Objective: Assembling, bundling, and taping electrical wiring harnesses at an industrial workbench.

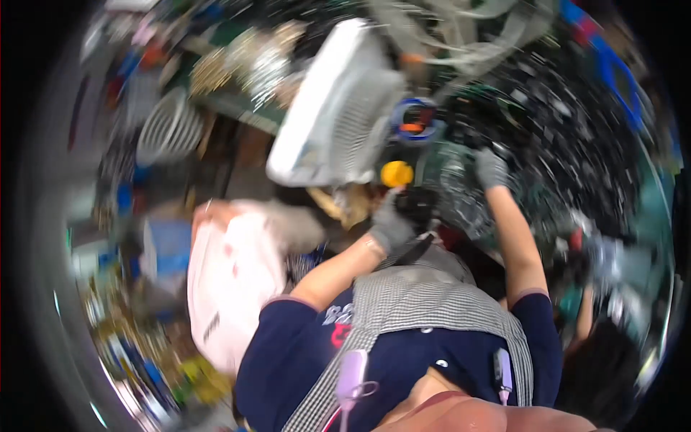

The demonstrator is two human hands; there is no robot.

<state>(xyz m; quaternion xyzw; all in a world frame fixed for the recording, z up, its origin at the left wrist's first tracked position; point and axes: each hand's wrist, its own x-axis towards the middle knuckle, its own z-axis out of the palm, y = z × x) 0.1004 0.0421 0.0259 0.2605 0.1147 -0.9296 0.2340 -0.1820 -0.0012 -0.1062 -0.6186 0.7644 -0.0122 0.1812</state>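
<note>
Pieces [568, 137], black and glinting, lie in a broad heap ahead of us and to the right, and our right hand [491, 169] is the nearer one, at the heap's near left edge. The heap spreads forward and rightward from those fingertips. No single long axis can be read, since blur streaks the pieces. We cannot tell whether the right fingers are apart or pinching something; their tips run into the dark clutter.

Our left hand [391, 222] is closer to our body, well apart from the heap. A dark lump [419, 207] sits just to its right — held or merely touched, we cannot say, nor can we make out how far its fingers are bent. Just beyond its fingertips is a yellow disc [396, 173], smooth and round, perhaps touching them.

Both gloves look matt, grey and knitted. Between the hands and slightly forward, a clear bag [455, 183] shows crumpled, shiny film. Left of it stand a blue ring [417, 138] with orange inside and a tilted white case [317, 108], hard-edged, its side finely ribbed. Pale strips [497, 57] curl loosely at the far side — flat, flexible-looking bands. Our apron [421, 299] is checked woven cloth.
</note>
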